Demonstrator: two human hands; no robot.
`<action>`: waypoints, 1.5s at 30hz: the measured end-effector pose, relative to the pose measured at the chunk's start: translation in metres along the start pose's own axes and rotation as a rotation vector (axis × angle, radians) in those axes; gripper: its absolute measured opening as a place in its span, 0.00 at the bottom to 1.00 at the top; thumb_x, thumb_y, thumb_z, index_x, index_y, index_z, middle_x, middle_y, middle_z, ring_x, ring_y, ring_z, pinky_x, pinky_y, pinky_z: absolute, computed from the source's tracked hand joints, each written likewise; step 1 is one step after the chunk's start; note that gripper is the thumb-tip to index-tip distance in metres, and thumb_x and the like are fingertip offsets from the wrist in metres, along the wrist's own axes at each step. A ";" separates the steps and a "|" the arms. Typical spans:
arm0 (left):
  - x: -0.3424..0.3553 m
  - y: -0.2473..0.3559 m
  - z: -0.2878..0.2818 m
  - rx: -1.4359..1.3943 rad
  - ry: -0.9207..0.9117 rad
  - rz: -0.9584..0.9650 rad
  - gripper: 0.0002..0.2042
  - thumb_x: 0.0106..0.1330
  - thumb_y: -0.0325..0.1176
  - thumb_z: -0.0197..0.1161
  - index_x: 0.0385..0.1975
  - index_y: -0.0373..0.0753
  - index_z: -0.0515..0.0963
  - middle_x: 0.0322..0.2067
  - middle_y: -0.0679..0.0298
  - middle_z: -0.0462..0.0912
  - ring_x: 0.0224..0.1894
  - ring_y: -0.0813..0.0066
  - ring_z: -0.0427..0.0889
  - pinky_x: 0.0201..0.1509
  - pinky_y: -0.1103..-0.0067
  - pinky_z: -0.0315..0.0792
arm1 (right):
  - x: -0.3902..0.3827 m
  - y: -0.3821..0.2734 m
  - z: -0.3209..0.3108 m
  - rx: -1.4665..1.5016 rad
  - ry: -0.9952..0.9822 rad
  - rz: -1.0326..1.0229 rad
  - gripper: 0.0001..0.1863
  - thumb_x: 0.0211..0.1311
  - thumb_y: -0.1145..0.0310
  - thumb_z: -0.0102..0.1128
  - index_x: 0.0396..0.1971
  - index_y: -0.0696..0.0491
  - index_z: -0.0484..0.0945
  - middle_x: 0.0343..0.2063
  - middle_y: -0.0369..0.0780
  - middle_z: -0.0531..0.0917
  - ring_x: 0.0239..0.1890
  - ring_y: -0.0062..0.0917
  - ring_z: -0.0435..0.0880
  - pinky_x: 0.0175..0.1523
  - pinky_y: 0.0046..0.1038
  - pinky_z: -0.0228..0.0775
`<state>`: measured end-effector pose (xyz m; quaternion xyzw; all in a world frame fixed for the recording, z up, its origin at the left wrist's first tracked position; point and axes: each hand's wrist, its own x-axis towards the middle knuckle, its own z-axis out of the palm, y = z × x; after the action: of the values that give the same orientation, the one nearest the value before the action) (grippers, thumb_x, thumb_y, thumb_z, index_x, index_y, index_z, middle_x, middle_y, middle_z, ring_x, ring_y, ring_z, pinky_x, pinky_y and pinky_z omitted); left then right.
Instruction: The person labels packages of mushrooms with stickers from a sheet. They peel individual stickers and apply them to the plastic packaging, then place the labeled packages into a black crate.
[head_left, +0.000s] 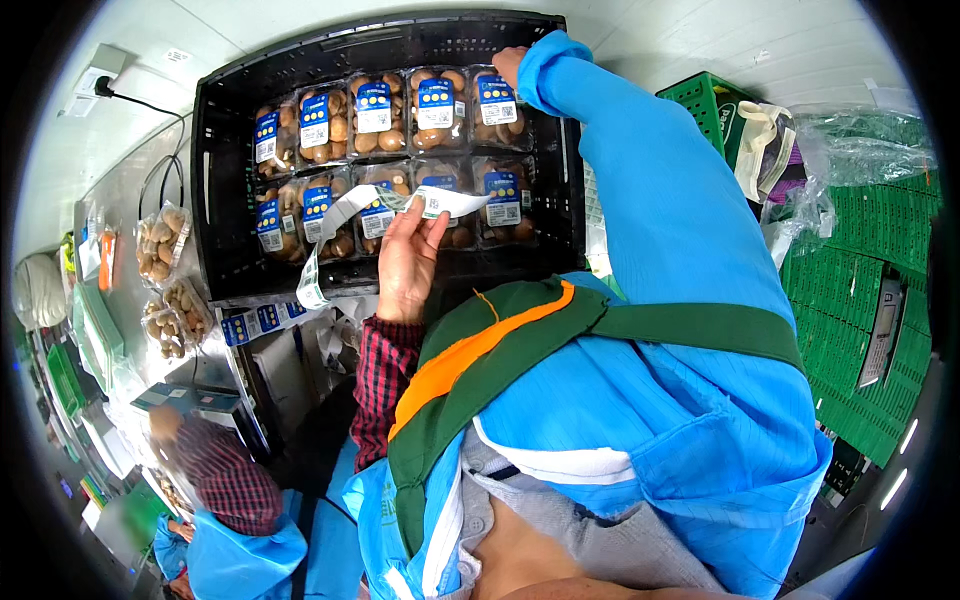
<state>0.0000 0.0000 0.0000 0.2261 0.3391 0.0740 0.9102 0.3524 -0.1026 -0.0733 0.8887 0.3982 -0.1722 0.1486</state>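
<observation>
A strip of white printed labels (350, 207) curls over the front row of mushroom packs (505, 200). My left hand (408, 260), in a red-and-black checked sleeve, pinches this strip near its right end. The clear packs lie in two rows in a black plastic crate (215, 230) and carry blue labels with white printed areas. At the crate's far right, my right hand (511, 66) reaches in beside the top corner pack (500, 110). Its fingers are mostly hidden, so whether it grips anything does not show.
More mushroom packs (160, 243) lie on the metal surface at left. Green crates (850, 330) are stacked at right, with clear plastic film (850, 150) over them. A cloth bag (765, 145) hangs by a green basket (700, 100). Another person (240, 540) is at lower left.
</observation>
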 end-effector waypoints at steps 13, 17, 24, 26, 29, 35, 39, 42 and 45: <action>0.009 -0.003 -0.007 -0.018 0.014 0.035 0.05 0.68 0.31 0.58 0.37 0.37 0.75 0.31 0.68 0.78 0.32 0.78 0.79 0.47 0.73 0.81 | -0.035 -0.031 0.005 0.315 0.013 -0.041 0.05 0.53 0.72 0.58 0.29 0.48 0.81 0.23 0.38 0.81 0.27 0.30 0.82 0.39 0.31 0.76; 0.007 -0.002 -0.006 -0.021 0.099 0.065 0.04 0.67 0.31 0.59 0.36 0.38 0.76 0.33 0.67 0.80 0.32 0.79 0.79 0.45 0.76 0.80 | -0.107 -0.084 -0.082 1.067 -0.326 -0.553 0.19 0.60 0.66 0.62 0.50 0.54 0.73 0.39 0.39 0.85 0.40 0.23 0.82 0.45 0.29 0.75; 0.006 0.001 -0.001 -0.025 0.062 0.042 0.06 0.69 0.34 0.57 0.37 0.40 0.76 0.35 0.68 0.80 0.36 0.81 0.78 0.43 0.80 0.78 | -0.146 -0.125 -0.067 0.985 -0.169 -0.703 0.15 0.56 0.73 0.62 0.45 0.54 0.79 0.33 0.42 0.84 0.37 0.27 0.83 0.46 0.30 0.73; 0.009 0.002 -0.006 -0.042 0.057 0.016 0.06 0.68 0.34 0.57 0.38 0.40 0.76 0.34 0.68 0.80 0.35 0.82 0.78 0.41 0.81 0.77 | -0.149 -0.125 -0.066 0.972 -0.144 -0.697 0.11 0.56 0.73 0.62 0.40 0.56 0.79 0.31 0.41 0.84 0.36 0.26 0.83 0.45 0.30 0.73; 0.011 0.002 -0.006 -0.023 0.072 -0.010 0.06 0.67 0.35 0.58 0.39 0.42 0.76 0.32 0.71 0.79 0.33 0.83 0.77 0.37 0.84 0.75 | -0.147 -0.121 -0.063 1.034 -0.188 -0.724 0.10 0.56 0.73 0.63 0.38 0.57 0.78 0.30 0.40 0.84 0.35 0.23 0.82 0.46 0.27 0.72; 0.015 0.003 -0.007 0.007 0.112 -0.002 0.05 0.66 0.34 0.60 0.38 0.43 0.76 0.32 0.72 0.79 0.31 0.85 0.76 0.33 0.85 0.73 | -0.142 -0.122 -0.070 0.968 -0.152 -0.758 0.08 0.56 0.74 0.62 0.36 0.57 0.80 0.29 0.38 0.84 0.34 0.22 0.82 0.42 0.26 0.74; 0.023 -0.003 -0.015 -0.081 0.119 0.052 0.03 0.65 0.31 0.61 0.36 0.42 0.77 0.31 0.72 0.79 0.30 0.86 0.76 0.30 0.87 0.71 | -0.130 -0.120 -0.063 1.072 -0.240 -0.830 0.08 0.56 0.75 0.62 0.36 0.58 0.80 0.30 0.37 0.84 0.34 0.22 0.82 0.45 0.24 0.74; 0.026 0.006 -0.029 -0.149 0.132 0.101 0.01 0.65 0.29 0.62 0.34 0.41 0.77 0.30 0.72 0.79 0.30 0.87 0.76 0.29 0.89 0.69 | -0.089 -0.119 -0.046 1.292 -0.154 -0.721 0.06 0.56 0.77 0.60 0.35 0.56 0.82 0.33 0.36 0.84 0.38 0.19 0.81 0.48 0.23 0.73; 0.021 0.010 -0.023 -0.192 0.163 0.148 0.01 0.64 0.27 0.62 0.32 0.39 0.77 0.31 0.71 0.79 0.31 0.85 0.77 0.36 0.87 0.74 | -0.026 -0.111 -0.034 1.243 -0.027 -0.474 0.06 0.56 0.76 0.62 0.35 0.57 0.82 0.32 0.36 0.85 0.36 0.17 0.81 0.45 0.21 0.73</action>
<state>0.0008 0.0236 -0.0227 0.1558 0.3856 0.1910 0.8891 0.2584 -0.0349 -0.0461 0.6951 0.4076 -0.4090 -0.4282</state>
